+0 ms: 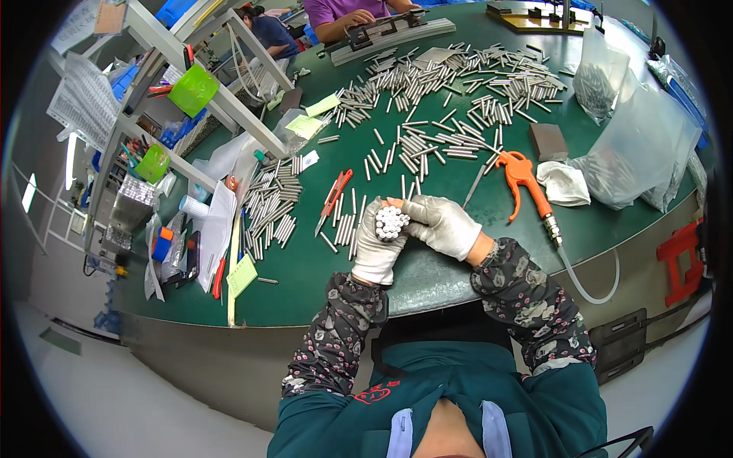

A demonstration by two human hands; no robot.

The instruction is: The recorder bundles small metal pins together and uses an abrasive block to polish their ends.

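Near the table's front edge, a bundle of metal rods (pixel 391 222) stands with its round ends facing up. My left hand (pixel 375 248), in a white glove, is wrapped around the bundle. My gloved right hand (pixel 445 226) closes on the bundle's other side, its fingers against the rods. Just left of my hands, a few loose rods (pixel 345 229) lie on the green table (pixel 427 286). Beyond them is a red utility knife (pixel 334 201). Many more rods (pixel 427 145) are spread across the table ahead of my hands.
An orange air blow gun (pixel 525 183) with a hose lies right, beside a white cloth (pixel 563 183) and a brown block (pixel 548 142). Plastic bags of parts (pixel 634 164) stand farther right. Another rod pile (pixel 271 200) and a shelf rack (pixel 221 91) are left. A co-worker (pixel 347 17) sits opposite.
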